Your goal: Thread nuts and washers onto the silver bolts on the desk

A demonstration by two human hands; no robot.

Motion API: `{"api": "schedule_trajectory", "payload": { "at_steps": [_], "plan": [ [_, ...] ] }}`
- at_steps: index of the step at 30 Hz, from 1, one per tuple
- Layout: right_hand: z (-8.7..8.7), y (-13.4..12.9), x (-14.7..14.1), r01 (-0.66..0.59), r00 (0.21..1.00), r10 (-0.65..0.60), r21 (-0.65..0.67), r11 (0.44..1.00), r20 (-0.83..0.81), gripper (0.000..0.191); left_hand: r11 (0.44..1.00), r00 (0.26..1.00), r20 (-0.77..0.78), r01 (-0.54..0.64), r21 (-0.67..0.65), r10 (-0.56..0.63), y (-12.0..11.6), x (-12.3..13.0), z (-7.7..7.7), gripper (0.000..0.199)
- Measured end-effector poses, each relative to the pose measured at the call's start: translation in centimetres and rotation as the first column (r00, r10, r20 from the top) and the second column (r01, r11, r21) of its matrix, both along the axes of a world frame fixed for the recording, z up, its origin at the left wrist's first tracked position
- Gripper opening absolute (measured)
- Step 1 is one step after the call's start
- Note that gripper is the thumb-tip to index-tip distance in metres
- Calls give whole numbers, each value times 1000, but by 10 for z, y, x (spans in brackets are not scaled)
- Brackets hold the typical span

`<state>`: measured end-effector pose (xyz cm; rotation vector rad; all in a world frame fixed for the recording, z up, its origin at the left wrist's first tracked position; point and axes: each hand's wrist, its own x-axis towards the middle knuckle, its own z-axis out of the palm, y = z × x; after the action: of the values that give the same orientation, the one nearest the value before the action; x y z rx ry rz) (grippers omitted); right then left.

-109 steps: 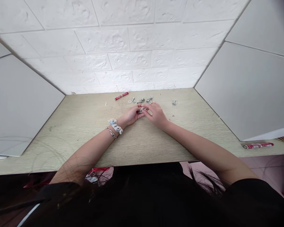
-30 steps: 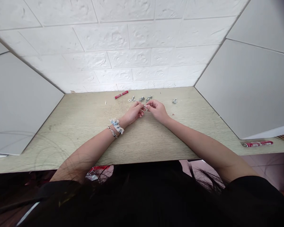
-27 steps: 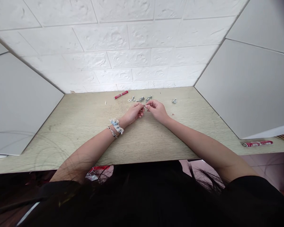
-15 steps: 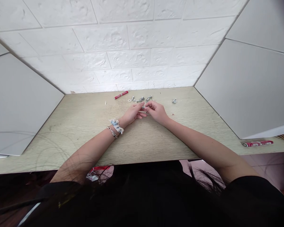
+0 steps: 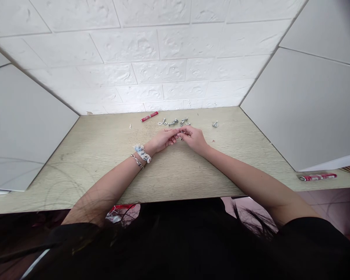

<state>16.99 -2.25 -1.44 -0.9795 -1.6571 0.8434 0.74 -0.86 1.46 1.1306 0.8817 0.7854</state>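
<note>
My left hand (image 5: 163, 139) and my right hand (image 5: 195, 139) meet above the middle of the table, fingertips touching. Both are closed in a pinch around a small silver metal bolt (image 5: 177, 135), mostly hidden by the fingers. Just beyond them lie several loose bolts, nuts and washers: a flat washer (image 5: 160, 123), a bolt (image 5: 164, 121) beside a nut (image 5: 165, 123), a bolt with a round washer (image 5: 174, 122), and another bolt (image 5: 184, 121). Apart from these, at the right, rests a bolt fitted with a washer (image 5: 215, 124).
A red marker-like tube (image 5: 149, 116) lies at the back of the wooden table (image 5: 181, 175), near the white brick wall (image 5: 175, 72). A similar red tube (image 5: 317, 177) is at the right front edge. Grey panels (image 5: 32, 128) flank both sides.
My left hand's fingers have curled in and its thumb has moved over the bolt, covering more of it. My right hand has barely moved. The loose hardware lies as before.
</note>
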Motion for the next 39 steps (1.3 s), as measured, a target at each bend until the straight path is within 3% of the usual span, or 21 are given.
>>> {"api": "schedule_trajectory", "payload": {
  "at_steps": [7, 14, 20, 27, 32, 39],
  "plan": [
    [-2, 3, 0, 21, 997, -28, -95, 995, -74, 25, 1000, 1000, 1, 6, -28, -6, -3, 0, 6, 28],
    [1, 3, 0, 76, 997, -78, -83, 994, -29, 25, 998, 998, -20, -58, -5, 58, -4, 3, 3, 34],
    [1, 4, 0, 47, 999, -48, -86, 995, -12, 26, 996, 996, -5, -92, 6, 92, -2, 3, 0, 33],
    [6, 1, 1, 30, 996, -29, -7, 1000, 81, 22, 997, 998, -7, -67, 34, 68, -4, 3, 2, 28],
    [5, 3, 1, 79, 985, -88, 64, 995, 145, 21, 997, 997, -7, -76, 34, 76, -3, 3, 0, 25],
    [-2, 8, 0, 9, 999, -11, -55, 998, -44, 20, 994, 994, 14, -107, 20, 107, -1, 3, 0, 28]
  ]
}}
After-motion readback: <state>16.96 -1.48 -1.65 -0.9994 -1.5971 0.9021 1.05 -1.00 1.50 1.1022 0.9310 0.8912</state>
